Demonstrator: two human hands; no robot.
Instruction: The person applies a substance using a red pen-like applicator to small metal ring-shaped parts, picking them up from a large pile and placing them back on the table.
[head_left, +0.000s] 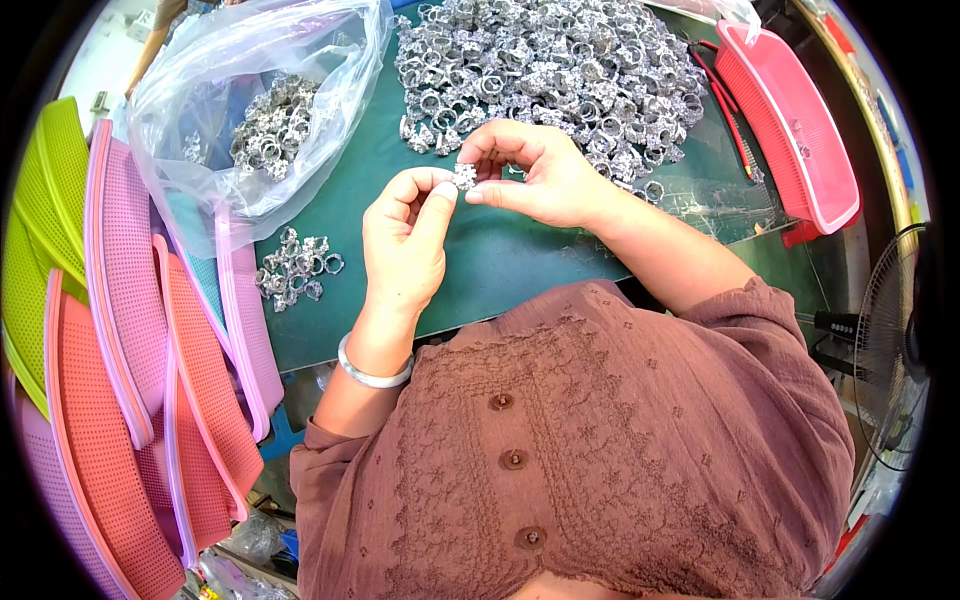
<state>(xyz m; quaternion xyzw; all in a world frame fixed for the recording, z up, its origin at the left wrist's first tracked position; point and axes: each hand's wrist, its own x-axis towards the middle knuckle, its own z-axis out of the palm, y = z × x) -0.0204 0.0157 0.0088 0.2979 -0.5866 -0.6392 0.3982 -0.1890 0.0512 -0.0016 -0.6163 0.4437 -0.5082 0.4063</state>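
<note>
A small silver ring [465, 177] with a flower-like cluster on top is held up between my two hands, over the green table. My left hand [408, 225] pinches it with thumb and forefinger from the left. The right hand [535, 175] closes on it from the other side, its thumb and curled forefinger at the ring's edge. Just beyond my hands lies a large heap of silver rings [560, 70]. To the left of my left hand sits a smaller pile of rings [296, 265]. Part of the held ring is hidden by my fingertips.
A clear plastic bag [345, 60] with more rings stands at the back left. Pink, purple, orange and green baskets [95, 400] are stacked at the left. Red-handled pliers [733, 118] lie beside a pink basket [780, 110] at right. A fan [885, 330] stands near the right edge.
</note>
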